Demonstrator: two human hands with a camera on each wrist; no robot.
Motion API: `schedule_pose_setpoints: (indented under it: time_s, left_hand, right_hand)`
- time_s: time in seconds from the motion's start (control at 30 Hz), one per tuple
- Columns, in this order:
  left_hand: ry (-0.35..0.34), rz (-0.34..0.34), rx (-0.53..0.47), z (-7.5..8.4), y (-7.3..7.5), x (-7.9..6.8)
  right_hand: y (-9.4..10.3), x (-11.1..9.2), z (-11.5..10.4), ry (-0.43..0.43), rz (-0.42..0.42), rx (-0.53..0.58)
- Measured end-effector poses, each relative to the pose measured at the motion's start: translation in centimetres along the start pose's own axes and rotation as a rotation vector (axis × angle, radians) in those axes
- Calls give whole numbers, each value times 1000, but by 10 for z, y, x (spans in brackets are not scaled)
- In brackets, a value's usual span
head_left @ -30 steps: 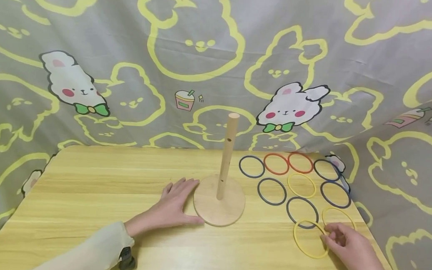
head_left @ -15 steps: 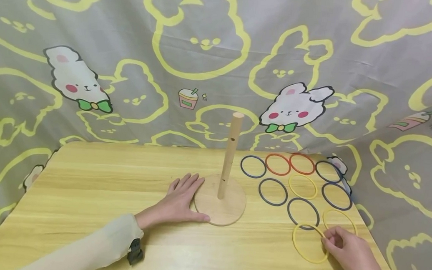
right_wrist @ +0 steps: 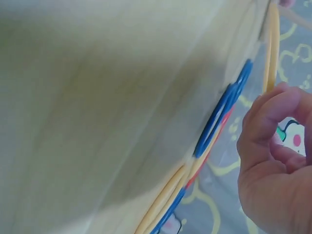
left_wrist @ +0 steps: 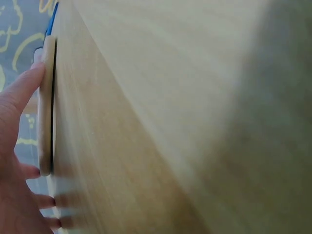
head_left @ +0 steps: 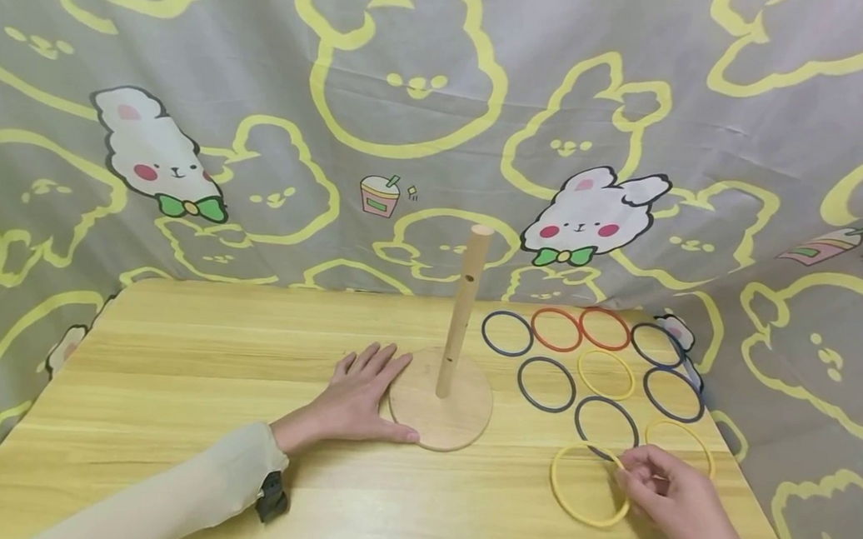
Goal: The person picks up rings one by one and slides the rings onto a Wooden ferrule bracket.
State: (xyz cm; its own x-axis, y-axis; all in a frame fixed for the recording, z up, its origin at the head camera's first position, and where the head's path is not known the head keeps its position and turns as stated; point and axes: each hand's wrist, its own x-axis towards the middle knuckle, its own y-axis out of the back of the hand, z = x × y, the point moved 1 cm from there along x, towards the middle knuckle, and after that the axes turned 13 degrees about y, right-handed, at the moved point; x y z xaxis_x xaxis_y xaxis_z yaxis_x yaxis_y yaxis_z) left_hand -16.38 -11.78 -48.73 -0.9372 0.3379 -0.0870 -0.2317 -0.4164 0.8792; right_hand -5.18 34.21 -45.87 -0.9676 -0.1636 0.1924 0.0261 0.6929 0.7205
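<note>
My right hand [head_left: 674,495] pinches a thin yellow ring [head_left: 596,525] between thumb and fingers. In the right wrist view this ring rises from the fingertips, off the wood. Its far edge overlaps a dark blue ring [head_left: 578,422] in the head view. My left hand [head_left: 358,402] lies with fingers spread against the left side of a round wooden base [head_left: 458,426], thumb at its front rim. From that base stands a tall wooden post [head_left: 462,305] with small holes and no ring on it. In the left wrist view, the thumb touches the base's edge.
Right of the post lie several flat rings: dark blue ones like the near ring [head_left: 519,383], two red ones including one [head_left: 555,349] at the back, and yellow ones such as the middle ring [head_left: 580,372]. A patterned curtain [head_left: 423,177] borders the wooden table [head_left: 193,353].
My right hand has moved left with the yellow ring. My left hand has come slightly further onto the base's edge. The camera view has shifted a little.
</note>
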Motion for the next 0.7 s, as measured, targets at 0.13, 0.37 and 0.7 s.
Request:
schedule_pose_setpoints:
  time_s: [0.13,0.37,0.7]
  left_hand:
    - [57,-3,26,-4,-4,2]
    - [86,-47,78,6,9,0]
    - [122,-104,166,14,19,-1]
  right_hand:
    - [-6,8,-15,-35,-31,171]
    - [-15,23,-44,-71,-82,357]
    - [-23,33,-93,3,-117,456]
